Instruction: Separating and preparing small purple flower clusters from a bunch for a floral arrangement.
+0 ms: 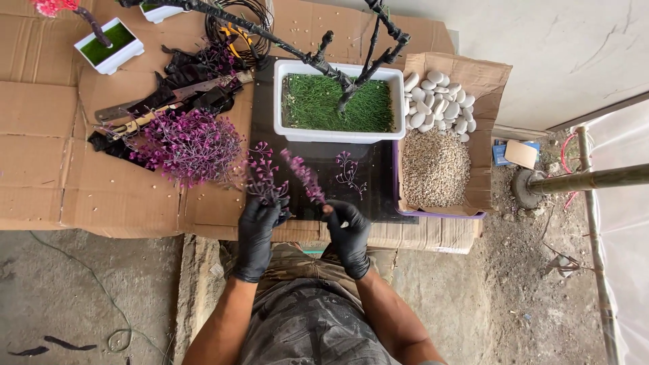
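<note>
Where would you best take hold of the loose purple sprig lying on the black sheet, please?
Probably at its bare stem end. The sprig lies flat on the black sheet, alone, its thin stem pointing toward the person and its leafy tip toward the white planter. Come from the near side with the right hand, which is closest, and pinch the stem low so the fine purple tips are not crushed.

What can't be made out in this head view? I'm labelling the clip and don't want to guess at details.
- Fingertips of the left hand: hidden by the purple sprigs it grips.
- How the right hand pinches its purple sprig: covered by the black glove.
- Top of the black bare tree in the white planter: cut off by the upper edge.
- Tools beside the purple pile: partly buried, type unclear.
</note>
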